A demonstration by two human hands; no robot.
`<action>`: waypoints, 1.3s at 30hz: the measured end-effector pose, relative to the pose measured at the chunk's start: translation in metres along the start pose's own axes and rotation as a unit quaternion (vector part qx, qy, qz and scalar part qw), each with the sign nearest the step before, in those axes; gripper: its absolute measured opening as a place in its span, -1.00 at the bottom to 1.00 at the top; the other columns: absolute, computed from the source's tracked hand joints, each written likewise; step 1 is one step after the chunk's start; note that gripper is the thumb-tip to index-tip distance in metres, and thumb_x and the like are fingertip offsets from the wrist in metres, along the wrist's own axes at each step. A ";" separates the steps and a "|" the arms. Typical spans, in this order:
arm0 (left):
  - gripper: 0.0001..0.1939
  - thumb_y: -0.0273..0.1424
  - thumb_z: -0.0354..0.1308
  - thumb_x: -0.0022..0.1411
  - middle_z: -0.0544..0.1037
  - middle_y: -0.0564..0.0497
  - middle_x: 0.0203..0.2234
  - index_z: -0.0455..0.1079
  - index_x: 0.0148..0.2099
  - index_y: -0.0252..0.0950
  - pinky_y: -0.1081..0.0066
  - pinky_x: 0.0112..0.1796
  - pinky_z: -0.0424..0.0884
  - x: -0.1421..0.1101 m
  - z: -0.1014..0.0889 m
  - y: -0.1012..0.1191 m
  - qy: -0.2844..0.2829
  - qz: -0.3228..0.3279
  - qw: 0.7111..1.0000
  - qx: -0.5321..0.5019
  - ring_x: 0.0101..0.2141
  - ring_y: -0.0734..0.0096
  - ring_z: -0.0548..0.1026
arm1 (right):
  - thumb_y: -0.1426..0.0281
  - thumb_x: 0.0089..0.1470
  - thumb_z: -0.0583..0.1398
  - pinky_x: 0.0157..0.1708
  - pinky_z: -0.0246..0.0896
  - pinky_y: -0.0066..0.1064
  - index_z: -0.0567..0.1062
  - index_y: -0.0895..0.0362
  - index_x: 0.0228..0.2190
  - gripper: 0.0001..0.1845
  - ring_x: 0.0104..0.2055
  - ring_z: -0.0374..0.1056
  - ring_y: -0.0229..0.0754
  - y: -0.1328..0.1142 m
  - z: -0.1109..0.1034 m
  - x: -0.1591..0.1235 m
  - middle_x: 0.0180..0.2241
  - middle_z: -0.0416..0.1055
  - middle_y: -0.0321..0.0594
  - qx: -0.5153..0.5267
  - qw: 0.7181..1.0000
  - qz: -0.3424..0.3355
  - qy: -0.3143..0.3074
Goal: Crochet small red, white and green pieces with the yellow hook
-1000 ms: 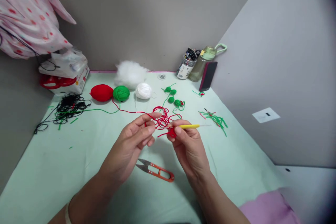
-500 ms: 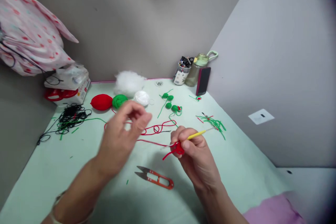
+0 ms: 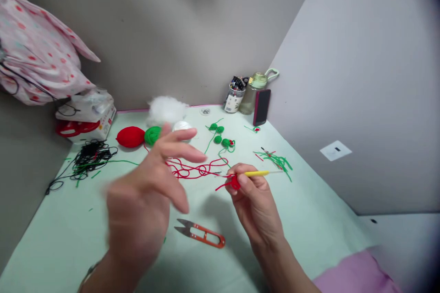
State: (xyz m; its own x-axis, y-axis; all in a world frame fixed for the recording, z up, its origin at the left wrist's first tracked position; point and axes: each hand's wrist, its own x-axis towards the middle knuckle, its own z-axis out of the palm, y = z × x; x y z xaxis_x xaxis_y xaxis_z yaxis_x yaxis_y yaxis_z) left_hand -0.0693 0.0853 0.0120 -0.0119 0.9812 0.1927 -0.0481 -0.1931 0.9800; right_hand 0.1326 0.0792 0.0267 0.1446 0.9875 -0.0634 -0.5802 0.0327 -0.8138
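My right hand (image 3: 256, 201) pinches a yellow-handled crochet hook (image 3: 256, 173) together with a small red crocheted piece (image 3: 235, 182). A short red yarn tail sticks out to the left of that piece. My left hand (image 3: 147, 187) is raised over the table, smeared by motion, with its fingers spread and nothing visible in them. Loops of red yarn (image 3: 189, 170) lie on the table between and beyond the hands. Orange-handled thread snips (image 3: 202, 233) rest below, between my two forearms.
Red (image 3: 130, 137) and green yarn balls (image 3: 152, 135), a white one partly hidden, and white stuffing (image 3: 167, 110) stand at the back. Tangled black yarn (image 3: 91, 158) lies left. Green crocheted balls (image 3: 217, 139), green scraps (image 3: 280, 162), a pen cup (image 3: 233, 100), bottle (image 3: 248, 100) and phone (image 3: 261, 107) are beyond my right hand.
My left hand has turned and its fingers have spread; the red strand by it now lies in loops. My right hand still holds the hook and red piece, slightly higher. The view shifted slightly.
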 end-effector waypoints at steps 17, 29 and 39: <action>-0.55 -0.28 0.40 0.24 0.58 0.08 -0.27 0.52 0.17 -0.06 0.40 -0.18 0.51 -0.009 0.067 0.011 0.040 -0.115 0.989 -0.082 -0.29 0.41 0.52 | 0.35 0.04 0.45 -0.38 0.27 -0.37 0.75 -0.04 -0.37 -0.95 -0.40 0.31 -0.25 0.008 0.003 -0.001 -0.37 0.54 -0.26 -0.094 0.987 -0.130 0.031; -0.70 -0.41 0.44 0.16 0.60 0.11 -0.37 0.56 -0.04 -0.18 0.42 -0.28 0.56 0.001 0.079 0.008 0.022 -0.144 0.969 -0.200 -0.40 0.46 0.54 | 0.29 -0.03 0.49 -0.36 0.33 -0.35 0.72 0.00 -0.38 -0.88 -0.38 0.35 -0.23 0.015 0.002 0.002 -0.36 0.56 -0.25 -0.067 0.992 -0.092 0.049; -0.57 -0.41 0.43 0.10 0.61 0.08 -0.36 0.45 0.02 -0.21 0.31 -0.08 0.54 -0.005 0.080 0.009 0.014 -0.171 0.971 -0.165 -0.22 0.32 0.61 | 0.39 0.07 0.43 -0.24 0.38 -0.37 0.74 -0.07 -0.36 -0.92 -0.25 0.45 -0.19 0.020 0.001 0.000 -0.36 0.59 -0.28 -0.104 0.982 -0.154 0.047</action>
State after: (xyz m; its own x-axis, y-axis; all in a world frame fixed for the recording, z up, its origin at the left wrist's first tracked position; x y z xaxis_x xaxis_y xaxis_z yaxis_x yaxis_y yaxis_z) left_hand 0.0107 0.0789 0.0236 0.0351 0.9885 -0.1472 -0.3722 0.1496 0.9160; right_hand 0.1204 0.0802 0.0113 0.3665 0.9169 0.1579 -0.3231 0.2845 -0.9026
